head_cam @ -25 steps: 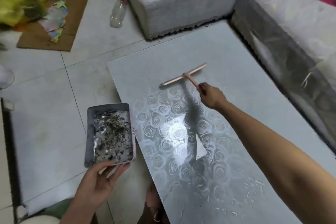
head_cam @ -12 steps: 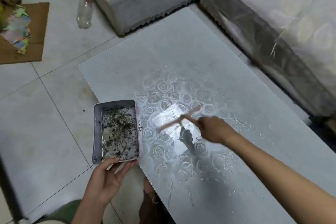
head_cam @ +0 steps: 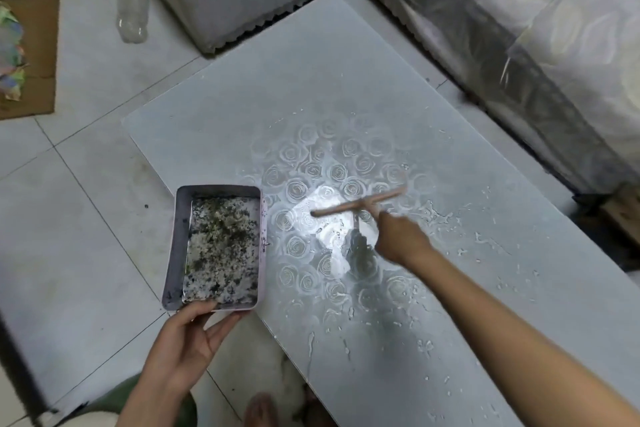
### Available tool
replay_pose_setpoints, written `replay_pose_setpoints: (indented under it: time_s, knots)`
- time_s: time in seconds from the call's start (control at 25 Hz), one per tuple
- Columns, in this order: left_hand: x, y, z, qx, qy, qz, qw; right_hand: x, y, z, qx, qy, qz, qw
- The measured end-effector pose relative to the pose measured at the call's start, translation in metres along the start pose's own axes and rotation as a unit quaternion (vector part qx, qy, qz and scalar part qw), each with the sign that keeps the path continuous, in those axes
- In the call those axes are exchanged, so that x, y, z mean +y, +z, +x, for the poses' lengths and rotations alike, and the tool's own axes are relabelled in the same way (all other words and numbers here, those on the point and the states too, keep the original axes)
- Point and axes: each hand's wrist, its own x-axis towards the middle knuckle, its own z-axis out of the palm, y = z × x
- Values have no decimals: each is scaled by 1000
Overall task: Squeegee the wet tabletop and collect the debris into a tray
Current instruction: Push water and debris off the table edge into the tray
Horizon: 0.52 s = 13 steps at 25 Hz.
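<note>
A pale tabletop (head_cam: pixel 311 87) with an embossed rose pattern is wet, with drops and streaks on its near and right parts. My right hand (head_cam: pixel 401 241) grips the handle of a pink squeegee (head_cam: pixel 360 204), whose blade lies over the wet middle of the table, blurred by motion. My left hand (head_cam: pixel 187 340) holds the near edge of a rectangular metal tray (head_cam: pixel 173 253) beside the table's left edge. The tray holds dark wet debris (head_cam: pixel 221 246).
A grey sofa (head_cam: pixel 519 45) runs along the table's far and right sides. On the tiled floor (head_cam: pixel 69 236) to the left lie an empty plastic bottle (head_cam: pixel 131 10) and a cardboard sheet (head_cam: pixel 34 55) with coloured scraps. My foot (head_cam: pixel 259 409) shows below the table edge.
The squeegee has been drawn from the far middle of the table towards me and the tray. The view has shifted; the tray stays in my left hand at the table's edge.
</note>
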Motion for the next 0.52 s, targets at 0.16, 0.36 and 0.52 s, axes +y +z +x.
replay_pose_setpoints:
  time_s: [0.16, 0.36, 0.52]
  knots:
    - [8, 8, -11, -2, -2, 23, 1000, 11, -11, -26, -55, -42, -57, 996]
    - [11, 5, -9, -13, -9, 39, 999, 26, -61, 22, 43, 63, 10, 997]
    - [9, 2, -5, -20, -11, 42, 999, 7, 17, -21, 23, 110, 101, 989]
